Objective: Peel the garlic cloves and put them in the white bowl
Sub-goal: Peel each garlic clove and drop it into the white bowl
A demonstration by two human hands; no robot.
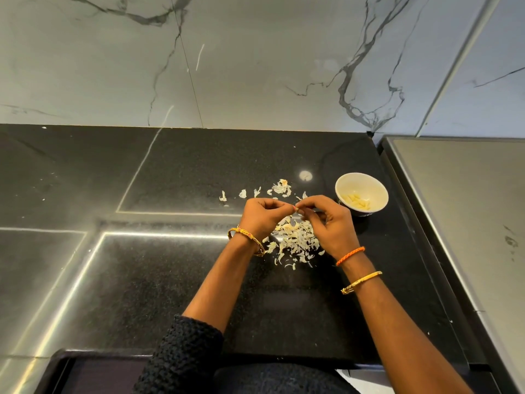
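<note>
A home kitchen, seen at the worktop.

A polished black speckled stone counter [176, 280] runs up to a white marble-look wall [255, 61] with grey veins at 12 o'clock. Papery garlic skins [295, 243] lie heaped at the centre, more scattered just beyond. A small white bowl [379, 189] of peeled cloves [356, 201] stands at 2 o'clock. A grey steel-topped unit [466, 211] adjoins the counter at 3 o'clock.

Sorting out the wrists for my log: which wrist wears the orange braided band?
The right hand's wrist: the orange braided band sits there above a gold bangle. The left hand's wrist has one beaded gold bangle.
</note>
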